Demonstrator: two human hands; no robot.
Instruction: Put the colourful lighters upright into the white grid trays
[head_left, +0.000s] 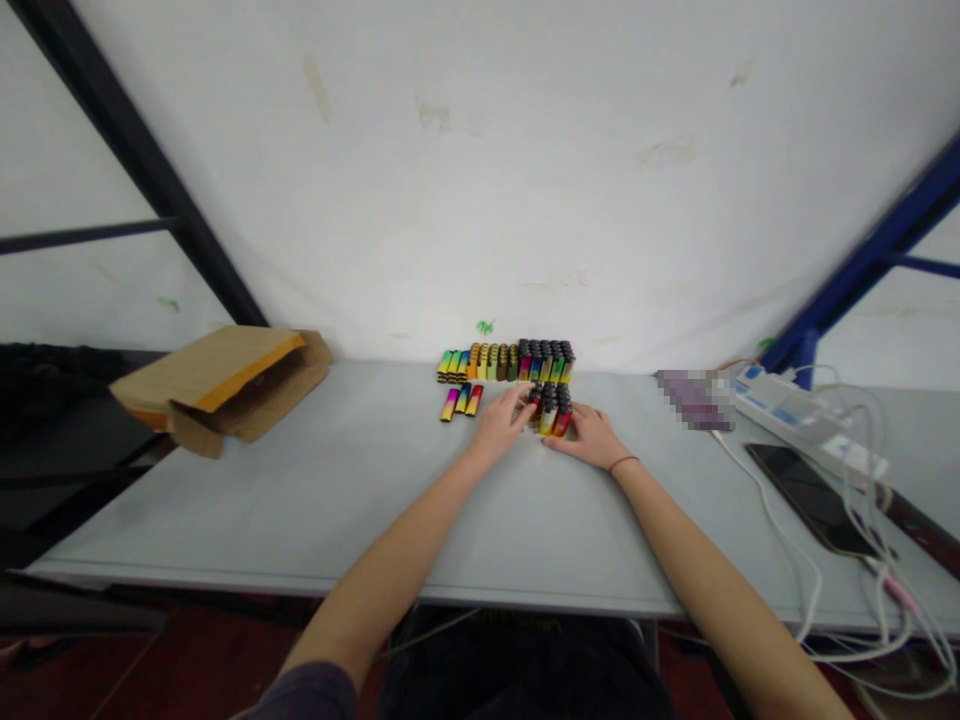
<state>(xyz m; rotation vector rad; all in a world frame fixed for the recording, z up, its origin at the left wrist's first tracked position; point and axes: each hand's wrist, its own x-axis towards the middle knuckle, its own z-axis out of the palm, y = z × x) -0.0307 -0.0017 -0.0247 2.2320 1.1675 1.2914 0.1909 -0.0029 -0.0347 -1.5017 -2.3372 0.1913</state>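
Between my two hands stands a small upright cluster of lighters (556, 412) with black tops and bright bodies. My left hand (501, 422) is curled at the cluster's left side, its thumb and fingertips around a dark-topped lighter there. From the right, my right hand (592, 437) cups the same cluster, thumb along the front. Just behind is a larger block of upright black-topped lighters (546, 364). Left of that block stand orange, yellow and green pieces (493, 363), then a stack of green-yellow-blue lighter cases (453, 367). Three loose multicoloured cases, one a pink-yellow case (449, 405), lie in front.
On the left of the grey table (360, 490) lies an open brown cardboard box (225, 375). At the right are a white power strip (802, 425), a dark phone (810, 498), a blurred purple item (694, 400) and tangled white cables (765, 490). A white wall rises behind.
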